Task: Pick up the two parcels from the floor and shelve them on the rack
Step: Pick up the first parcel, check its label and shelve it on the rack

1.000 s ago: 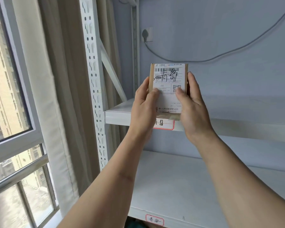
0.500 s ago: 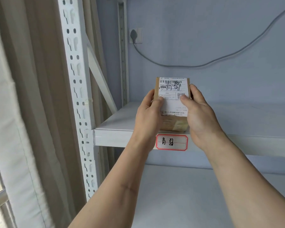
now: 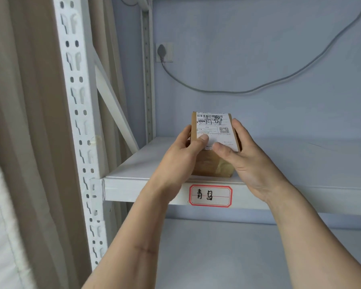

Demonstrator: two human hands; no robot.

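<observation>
A small brown cardboard parcel (image 3: 213,130) with a white shipping label stands upright on the front edge of the white rack shelf (image 3: 300,161). My left hand (image 3: 180,157) grips its left side with the thumb across the label. My right hand (image 3: 246,157) holds its right side, thumb also on the label. The parcel's bottom rests on the shelf just above a red-bordered handwritten tag (image 3: 210,195). Only this one parcel is in view.
A perforated white rack post (image 3: 79,122) and a diagonal brace (image 3: 115,109) stand at the left, with beige curtains (image 3: 25,122) beyond. A wall socket (image 3: 164,52) with a grey cable (image 3: 258,88) hangs on the back wall. A lower shelf (image 3: 227,253) lies beneath my arms.
My hands have carried the parcel down and forward onto the shelf's front edge. My view has turned right, away from the window.
</observation>
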